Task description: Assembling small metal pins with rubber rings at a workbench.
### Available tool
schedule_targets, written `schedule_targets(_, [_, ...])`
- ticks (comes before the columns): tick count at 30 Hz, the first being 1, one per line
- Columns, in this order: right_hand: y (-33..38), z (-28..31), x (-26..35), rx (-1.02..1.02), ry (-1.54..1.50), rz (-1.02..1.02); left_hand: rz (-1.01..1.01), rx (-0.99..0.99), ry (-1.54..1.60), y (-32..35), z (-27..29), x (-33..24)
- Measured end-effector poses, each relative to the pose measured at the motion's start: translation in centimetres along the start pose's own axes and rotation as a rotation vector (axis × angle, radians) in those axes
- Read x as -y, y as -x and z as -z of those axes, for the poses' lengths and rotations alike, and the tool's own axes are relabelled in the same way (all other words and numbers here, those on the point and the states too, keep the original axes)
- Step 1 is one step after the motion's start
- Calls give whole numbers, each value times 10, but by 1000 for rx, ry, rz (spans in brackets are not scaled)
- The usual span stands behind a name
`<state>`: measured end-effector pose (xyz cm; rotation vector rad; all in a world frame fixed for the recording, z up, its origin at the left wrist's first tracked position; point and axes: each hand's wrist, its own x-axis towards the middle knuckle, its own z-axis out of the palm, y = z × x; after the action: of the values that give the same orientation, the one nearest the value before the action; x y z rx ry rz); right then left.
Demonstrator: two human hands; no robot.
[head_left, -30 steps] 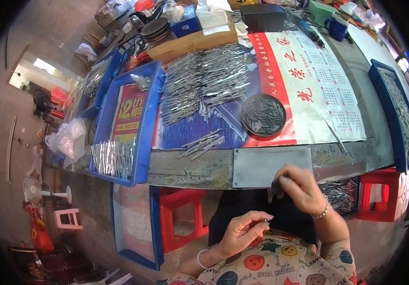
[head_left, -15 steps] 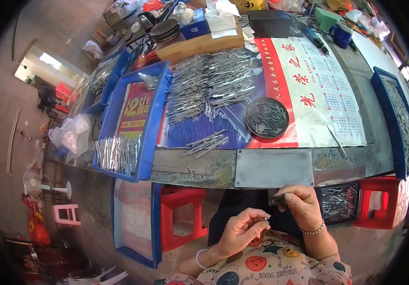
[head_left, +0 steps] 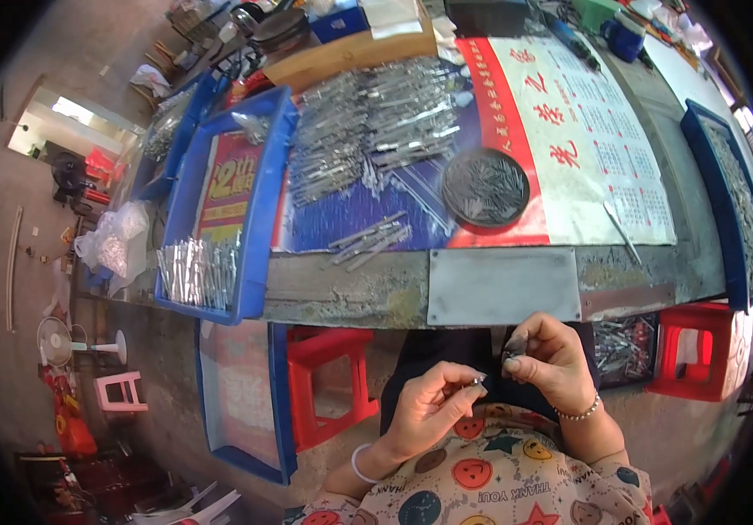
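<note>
Below the table's front edge I hold both hands above my lap, close together but apart. My left hand (head_left: 433,404) pinches a small shiny metal piece (head_left: 479,381) between thumb and fingertips; most of it is hidden. Closed fingers of my right hand (head_left: 556,366) grip a small dark piece (head_left: 511,350), whose kind I cannot make out. On the table ahead lies a flat grey metal plate (head_left: 503,287). Behind it stands a round dark dish (head_left: 485,188) full of short grey metal pins. Slim metal rods (head_left: 372,238) lie loose to its left.
Dense rows of shiny metal rods (head_left: 332,131) cover a printed sheet. At left, a blue tray (head_left: 252,262) holds more rods; another blue tray (head_left: 716,188) stands at the right edge. Red stools (head_left: 334,394) and a dark bin of metal parts (head_left: 626,350) sit below the table.
The whole view has shifted, so the table appears higher in the picture. Both hands keep their pinching grips, with only slight finger movement.
</note>
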<state>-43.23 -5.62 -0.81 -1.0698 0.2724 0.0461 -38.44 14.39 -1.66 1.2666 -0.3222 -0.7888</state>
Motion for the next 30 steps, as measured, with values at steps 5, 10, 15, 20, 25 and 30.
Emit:
schedule_targets(5, [0, -4, 2, 167, 51, -17, -76, -19, -113, 1, 5, -1])
schedule_targets(10, [-3, -4, 6, 254, 91, -10, -201, -9, -248, -7, 9, -2])
schedule_targets(15, [-1, -5, 3, 242, 126, -74, -231, 17, -303, -8, 12, 2])
schedule_targets(20, [-1, -4, -3, 224, 95, -70, -285, 27, -345, -8, 12, 3])
schedule_targets(25, [-6, 0, -6, 279, 85, -89, -284, 30, -461, -11, 14, -1])
schedule_targets(30, [-20, 4, 2, 384, 203, -269, -417, 100, -755, -15, 22, -1])
